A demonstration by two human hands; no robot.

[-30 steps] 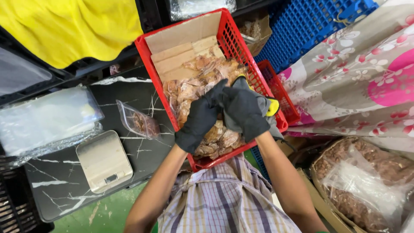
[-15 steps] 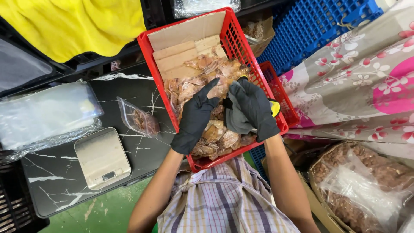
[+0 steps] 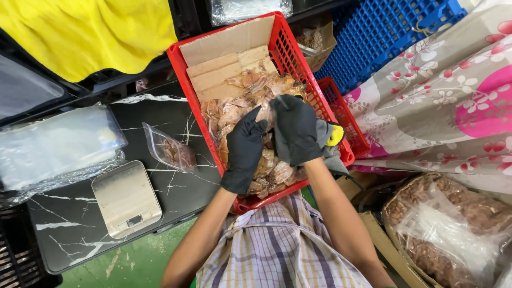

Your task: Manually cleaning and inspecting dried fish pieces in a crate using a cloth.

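A small clear bag (image 3: 169, 151) holding brown pieces is lying on the dark marbled tabletop, just beside the red crate. A stack of clear plastic bags (image 3: 56, 144) is resting at the table's left end. A large clear sack (image 3: 453, 229) of brown pieces is sitting open at the lower right. No labels, signs or lit screens are being shown.

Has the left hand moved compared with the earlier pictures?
Yes. The left hand has shifted toward the near end of the red crate, and its fingers now point toward the right hand.
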